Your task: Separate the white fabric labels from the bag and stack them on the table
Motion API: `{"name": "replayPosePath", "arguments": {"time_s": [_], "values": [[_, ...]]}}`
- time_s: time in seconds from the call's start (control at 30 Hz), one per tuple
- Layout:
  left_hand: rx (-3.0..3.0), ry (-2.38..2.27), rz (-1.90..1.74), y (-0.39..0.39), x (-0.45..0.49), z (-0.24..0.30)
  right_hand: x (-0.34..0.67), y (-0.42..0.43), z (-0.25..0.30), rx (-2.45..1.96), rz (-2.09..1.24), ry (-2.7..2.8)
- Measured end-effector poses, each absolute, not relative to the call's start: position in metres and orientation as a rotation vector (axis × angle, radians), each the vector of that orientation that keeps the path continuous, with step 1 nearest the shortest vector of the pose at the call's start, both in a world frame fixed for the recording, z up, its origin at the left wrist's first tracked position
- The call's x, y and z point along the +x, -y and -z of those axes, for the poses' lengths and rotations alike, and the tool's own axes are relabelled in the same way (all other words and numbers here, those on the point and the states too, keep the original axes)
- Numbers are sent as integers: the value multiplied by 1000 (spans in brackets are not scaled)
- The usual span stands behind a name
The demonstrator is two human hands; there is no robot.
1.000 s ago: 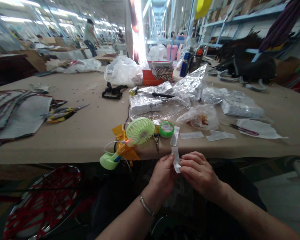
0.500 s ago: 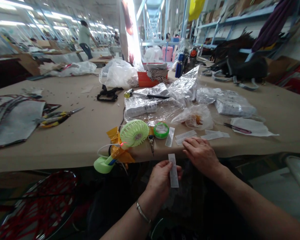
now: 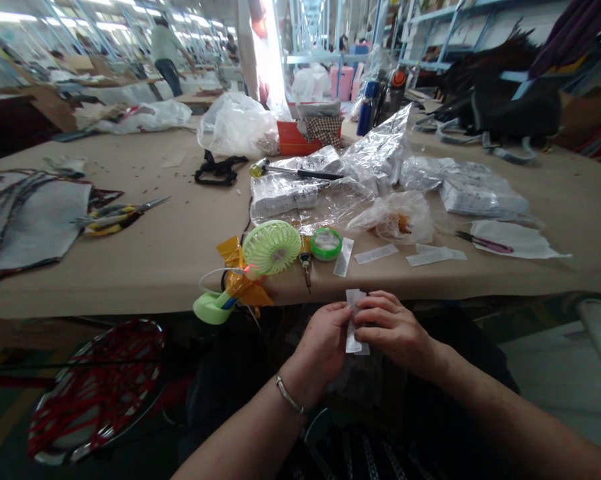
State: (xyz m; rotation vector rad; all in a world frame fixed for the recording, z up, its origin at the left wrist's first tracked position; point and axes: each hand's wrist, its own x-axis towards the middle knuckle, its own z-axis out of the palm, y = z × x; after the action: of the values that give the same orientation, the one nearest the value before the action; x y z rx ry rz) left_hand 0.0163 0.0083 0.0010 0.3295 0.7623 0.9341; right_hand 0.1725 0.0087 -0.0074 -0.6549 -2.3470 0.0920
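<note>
White strips [image 3: 351, 345]: overlapping, upright | left hand [image 3: 325, 340]: pinching left side | right hand [image 3: 395, 330]: curled, gripping right side | forearms [image 3: 250, 427]: converging, just off counter [image 3: 145, 277] near edge

Held strips [image 3: 351, 343] lie between the left hand [image 3: 325, 337] and the right hand [image 3: 397, 330], before the near edge of the table [image 3: 165, 267]. Along the table's front, left to right, come a portable fan [image 3: 271, 248], a round tub [image 3: 326, 245], loose strips [image 3: 376, 254] and a sheet [image 3: 533, 245] under a slim tool [image 3: 487, 243]. Behind the fan and tub, a hammer [image 3: 320, 175] rests across wrapped bundles [image 3: 285, 195], with a box [image 3: 291, 138] farther back and a flask [image 3: 366, 110] to the box's right.
</note>
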Motion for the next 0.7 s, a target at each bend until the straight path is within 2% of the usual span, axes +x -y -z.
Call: {"name": "replayPosePath", "arguments": {"time_s": [0.37,0.47,0.6,0.7], "values": [[349,-803,-921,-4,17,-3,178,-5,5,-659,-93,2364],[356,-923,-853,-3,16,-7,198,-13,1,-901,9,2275],[375,-1022,-798,-2,15,-8,236,-29,2,-1469,310,2079],[383,-1023,-794,-1,16,-5,256,-34,8,-1655,429,2127]]}}
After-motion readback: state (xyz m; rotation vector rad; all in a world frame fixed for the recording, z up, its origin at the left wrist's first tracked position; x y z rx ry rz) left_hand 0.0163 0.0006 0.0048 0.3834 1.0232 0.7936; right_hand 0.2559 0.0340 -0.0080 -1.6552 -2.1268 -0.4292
